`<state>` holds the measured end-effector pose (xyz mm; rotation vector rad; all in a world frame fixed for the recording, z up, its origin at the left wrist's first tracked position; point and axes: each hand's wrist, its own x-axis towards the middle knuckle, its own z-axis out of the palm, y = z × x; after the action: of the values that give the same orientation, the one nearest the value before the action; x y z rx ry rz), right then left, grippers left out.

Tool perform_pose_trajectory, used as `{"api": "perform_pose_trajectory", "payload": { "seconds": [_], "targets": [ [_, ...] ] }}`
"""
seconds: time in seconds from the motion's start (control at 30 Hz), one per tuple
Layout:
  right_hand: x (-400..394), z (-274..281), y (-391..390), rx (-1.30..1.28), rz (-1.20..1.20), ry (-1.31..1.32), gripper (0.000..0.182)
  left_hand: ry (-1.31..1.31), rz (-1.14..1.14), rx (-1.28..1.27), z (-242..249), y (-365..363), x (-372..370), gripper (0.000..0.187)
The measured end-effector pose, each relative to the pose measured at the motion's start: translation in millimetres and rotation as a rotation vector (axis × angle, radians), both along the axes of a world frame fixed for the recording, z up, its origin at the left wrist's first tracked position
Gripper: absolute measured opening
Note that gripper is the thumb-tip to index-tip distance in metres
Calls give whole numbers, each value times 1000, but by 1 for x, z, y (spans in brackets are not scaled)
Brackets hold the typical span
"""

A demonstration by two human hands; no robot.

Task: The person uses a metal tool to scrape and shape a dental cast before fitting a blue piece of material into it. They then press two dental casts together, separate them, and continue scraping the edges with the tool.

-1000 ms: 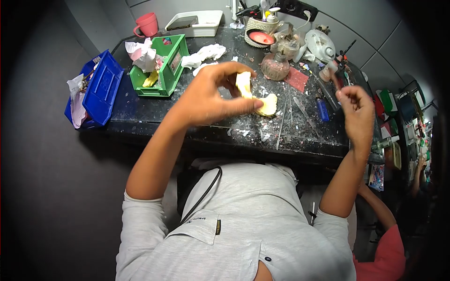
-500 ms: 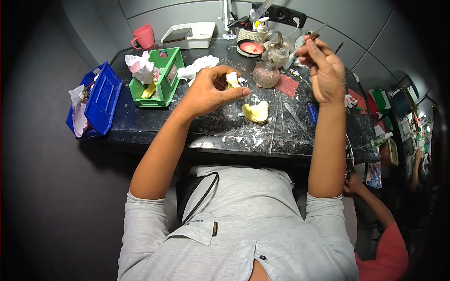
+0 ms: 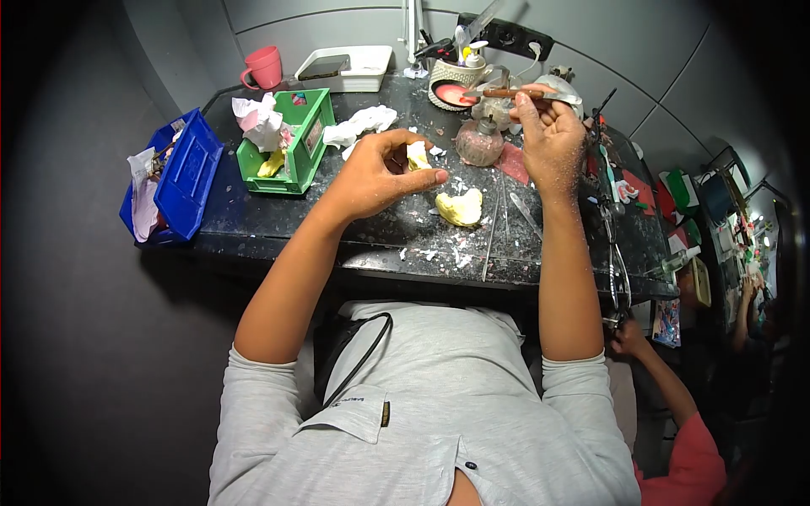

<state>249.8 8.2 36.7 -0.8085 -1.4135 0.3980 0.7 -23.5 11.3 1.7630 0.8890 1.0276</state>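
My left hand [image 3: 375, 173] is closed round a small pale yellow plaster piece [image 3: 417, 155], held above the bench between thumb and fingers. In my right hand [image 3: 553, 143] is a wax knife [image 3: 516, 94] with a brown handle, lying nearly level. Its metal tip overlaps a round dish of pink wax [image 3: 453, 94] at the back. Below the knife stands a glass spirit lamp [image 3: 479, 145]. A yellow horseshoe-shaped plaster cast [image 3: 460, 207] rests on the bench in front of the lamp, among white crumbs.
To the left are a green bin [image 3: 295, 160] with paper scraps and a blue bin [image 3: 187, 181]. A pink mug [image 3: 264, 67] and white tray [image 3: 369, 71] stand behind. Thin metal tools and pink sheets [image 3: 511, 163] lie on the bench. Another person's hand [image 3: 629, 337] is at lower right.
My right hand has moved left, and the wax knife has swung from a raised slant to nearly level, its tip now at the pink wax dish. My left hand stays almost still.
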Motion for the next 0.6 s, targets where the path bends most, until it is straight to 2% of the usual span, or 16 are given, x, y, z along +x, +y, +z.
{"api": "perform_pose_trajectory", "payload": {
  "seconds": [0.27,0.47,0.6],
  "targets": [
    [3,-6,6,6,-80,-91,17,-18,5,-29,-2,1,0,42],
    [13,1,-5,17,-70,42,15,-35,11,-26,-2,1,-1,42],
    [36,-9,-4,4,-179,94,12,-37,18,-27,-3,1,0,41]
  ]
}}
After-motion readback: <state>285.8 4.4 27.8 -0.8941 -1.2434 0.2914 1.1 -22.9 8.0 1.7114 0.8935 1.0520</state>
